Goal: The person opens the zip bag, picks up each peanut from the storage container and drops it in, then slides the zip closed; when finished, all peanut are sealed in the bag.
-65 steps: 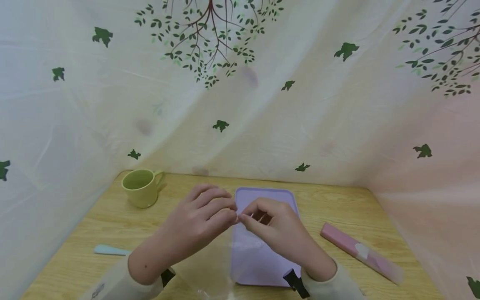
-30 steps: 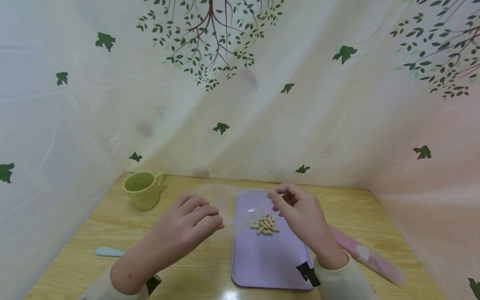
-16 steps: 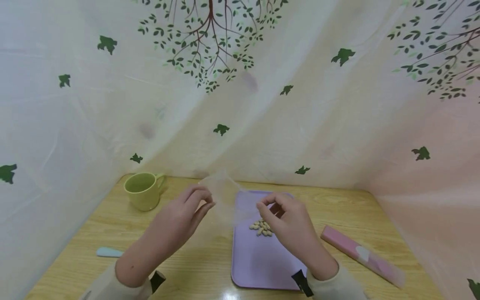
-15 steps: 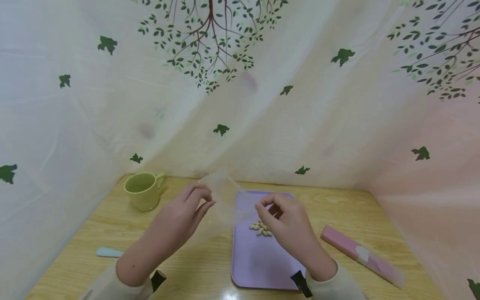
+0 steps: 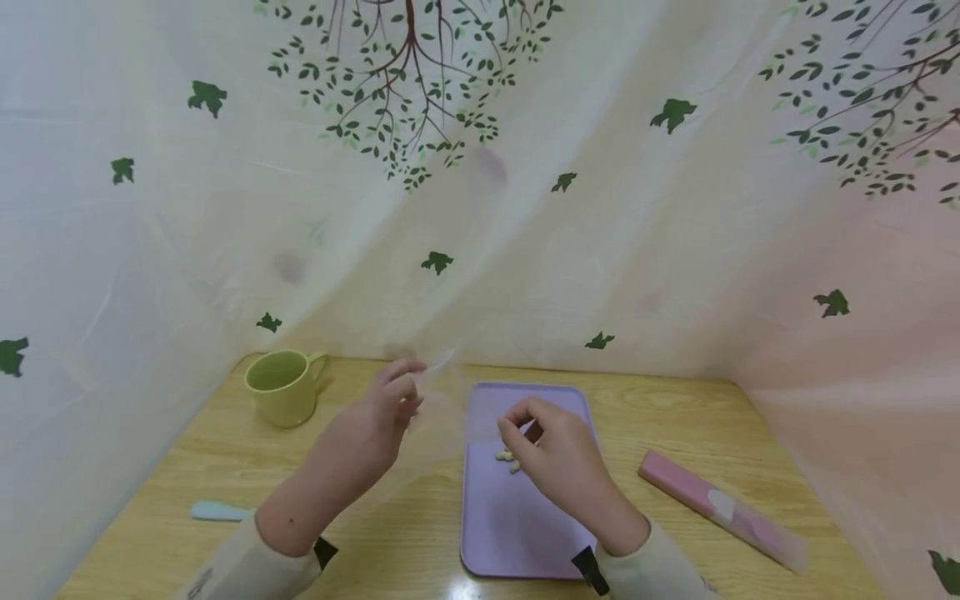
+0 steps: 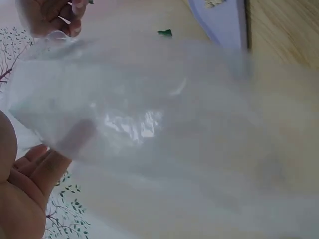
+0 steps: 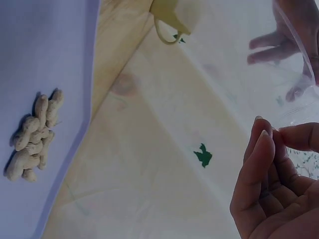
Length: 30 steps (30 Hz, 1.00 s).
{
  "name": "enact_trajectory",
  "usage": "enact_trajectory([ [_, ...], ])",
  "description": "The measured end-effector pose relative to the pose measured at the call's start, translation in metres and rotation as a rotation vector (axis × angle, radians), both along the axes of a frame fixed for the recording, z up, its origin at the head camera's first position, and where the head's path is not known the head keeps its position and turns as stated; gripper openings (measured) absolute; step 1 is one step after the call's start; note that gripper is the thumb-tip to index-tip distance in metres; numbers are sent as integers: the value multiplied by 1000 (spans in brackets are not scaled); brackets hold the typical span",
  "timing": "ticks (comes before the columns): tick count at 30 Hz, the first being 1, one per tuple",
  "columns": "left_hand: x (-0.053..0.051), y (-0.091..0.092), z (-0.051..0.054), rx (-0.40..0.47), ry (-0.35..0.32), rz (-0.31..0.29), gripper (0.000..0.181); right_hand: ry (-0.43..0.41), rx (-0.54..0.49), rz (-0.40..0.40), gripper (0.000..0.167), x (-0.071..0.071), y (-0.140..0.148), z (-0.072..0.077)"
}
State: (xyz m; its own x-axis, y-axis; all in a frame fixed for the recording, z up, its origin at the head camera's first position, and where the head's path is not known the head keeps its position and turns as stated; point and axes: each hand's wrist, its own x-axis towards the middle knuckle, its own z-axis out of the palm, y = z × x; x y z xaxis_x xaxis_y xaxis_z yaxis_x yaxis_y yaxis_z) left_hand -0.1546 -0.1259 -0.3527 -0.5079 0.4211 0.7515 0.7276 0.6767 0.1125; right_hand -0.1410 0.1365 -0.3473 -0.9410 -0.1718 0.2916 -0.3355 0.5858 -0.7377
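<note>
A clear plastic bag (image 5: 438,425) stretches between both hands above the wooden table. My right hand (image 5: 558,454) pinches its edge between thumb and fingertips, over the purple tray (image 5: 517,533). My left hand (image 5: 367,433) is at the bag's other side, fingers spread from the thumb; in the left wrist view one finger shows through the film of the bag (image 6: 149,109). Whether the left fingers are inside the bag or behind it, I cannot tell. Several unshelled peanuts (image 7: 32,139) lie in a small heap on the tray, partly hidden by the right hand in the head view.
A green mug (image 5: 281,387) stands at the back left. A pale blue handle (image 5: 219,511) lies near the left forearm, its other end hidden. On the right lies a long pink box (image 5: 720,508). A patterned curtain (image 5: 510,275) hangs behind the table.
The hands were together, then parted with the bag spread between them. Since then the left fingers have loosened and spread. My right hand has shifted slightly left, covering more peanuts.
</note>
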Motion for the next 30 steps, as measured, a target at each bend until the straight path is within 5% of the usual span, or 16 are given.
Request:
enact_trajectory([
  [7,-13,-15,-12,-13,112,-75,26,-97,-56,11,8,-5,2,-6],
  [20,-8,-3,-2,-43,189,14,41,-85,-65,42,8,-4,-6,-14],
  [27,-6,-2,-2,-25,46,58,36,-125,-62,69,9,-7,-5,-20],
  [30,-8,-3,-5,25,27,33,44,-149,-75,95,10,-8,-4,-21],
])
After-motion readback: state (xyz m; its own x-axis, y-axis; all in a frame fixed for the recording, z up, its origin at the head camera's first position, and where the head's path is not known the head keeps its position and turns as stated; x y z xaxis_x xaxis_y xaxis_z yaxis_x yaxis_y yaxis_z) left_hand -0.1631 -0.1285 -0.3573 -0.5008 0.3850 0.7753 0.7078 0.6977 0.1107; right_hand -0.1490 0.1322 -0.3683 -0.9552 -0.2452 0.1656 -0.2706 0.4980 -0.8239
